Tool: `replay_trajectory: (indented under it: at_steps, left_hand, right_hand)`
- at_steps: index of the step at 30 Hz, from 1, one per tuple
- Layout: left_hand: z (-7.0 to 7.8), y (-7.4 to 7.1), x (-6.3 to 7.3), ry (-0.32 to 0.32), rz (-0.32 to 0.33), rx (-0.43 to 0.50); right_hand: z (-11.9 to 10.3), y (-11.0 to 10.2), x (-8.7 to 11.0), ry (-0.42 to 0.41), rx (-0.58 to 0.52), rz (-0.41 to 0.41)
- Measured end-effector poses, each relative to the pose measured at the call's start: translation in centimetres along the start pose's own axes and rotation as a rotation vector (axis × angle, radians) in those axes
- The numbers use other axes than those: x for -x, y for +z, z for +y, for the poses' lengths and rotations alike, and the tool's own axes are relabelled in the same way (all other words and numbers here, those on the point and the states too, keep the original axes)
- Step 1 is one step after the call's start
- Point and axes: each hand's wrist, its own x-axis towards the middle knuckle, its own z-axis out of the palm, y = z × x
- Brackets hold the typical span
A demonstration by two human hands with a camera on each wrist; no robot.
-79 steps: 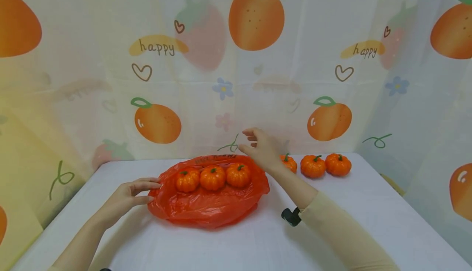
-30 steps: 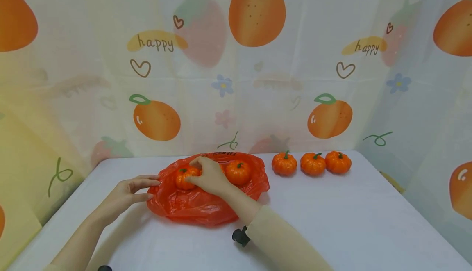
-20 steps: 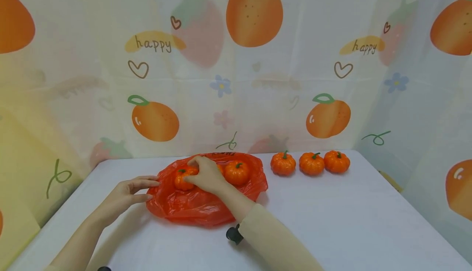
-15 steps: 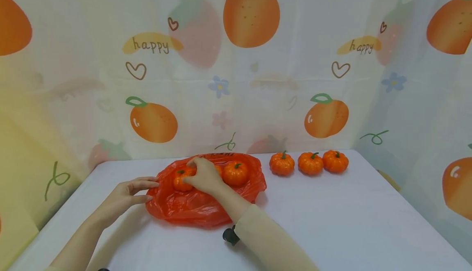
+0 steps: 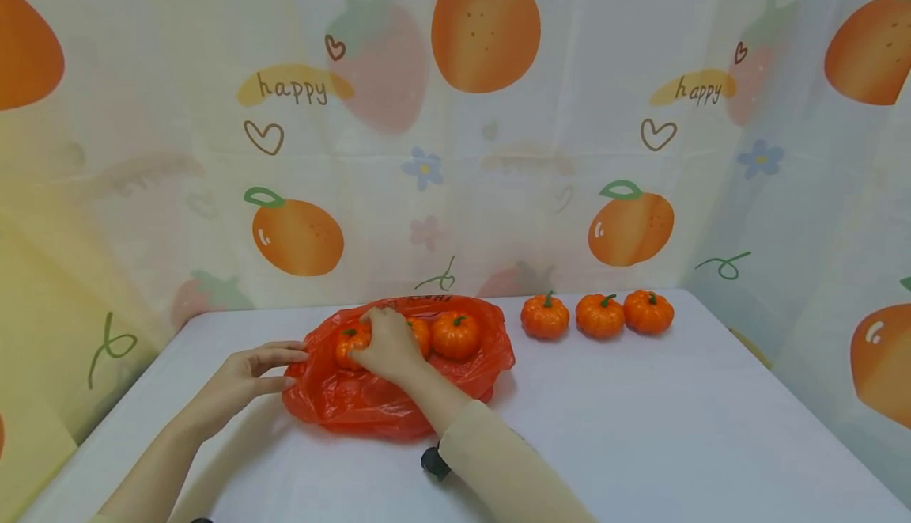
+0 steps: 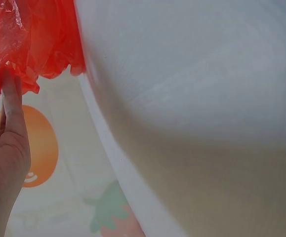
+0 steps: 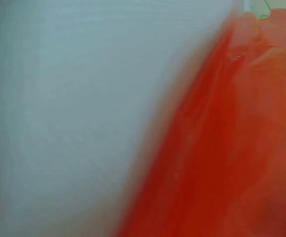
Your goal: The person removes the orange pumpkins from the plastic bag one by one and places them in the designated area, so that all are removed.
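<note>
A red plastic bag (image 5: 398, 408) lies spread on the table with its mouth facing up. Three small orange pumpkins sit in a row in it: a left pumpkin (image 5: 345, 346), a middle pumpkin (image 5: 421, 336) partly behind a hand, and a right pumpkin (image 5: 456, 335). My right hand (image 5: 394, 349) reaches over the bag and grips the left pumpkin, thumb on its near side and fingers on its far side. My left hand (image 5: 238, 387) holds the bag's left edge; in the left wrist view its fingers (image 6: 13, 103) meet the crumpled plastic. The right wrist view shows only bag and table.
To the right of the bag, three more pumpkins stand along the back of the white table (image 5: 640, 428): one nearest the bag (image 5: 545, 318), one in the middle (image 5: 600, 317) and one farthest right (image 5: 648, 313). A fruit-printed curtain (image 5: 498, 159) hangs behind.
From above the bag's right back edge, my right hand has come left and down onto the left pumpkin, then shifted slightly, showing more of the middle one. The left hand stays at the bag's edge.
</note>
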Motion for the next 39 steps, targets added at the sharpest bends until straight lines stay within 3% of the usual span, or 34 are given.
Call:
replay_trajectory:
  at_steps: [18,39]
  left_hand:
    - [0.01,0.19,0.08,-0.013,-0.018,0.032]
    - [-0.08,0.16,0.1,0.033,-0.012,0.023]
  right_hand:
    - [-0.05,0.5,-0.31,-0.044,0.198,-0.028]
    - [0.0,0.79,-0.37,-0.091,0.41,-0.053]
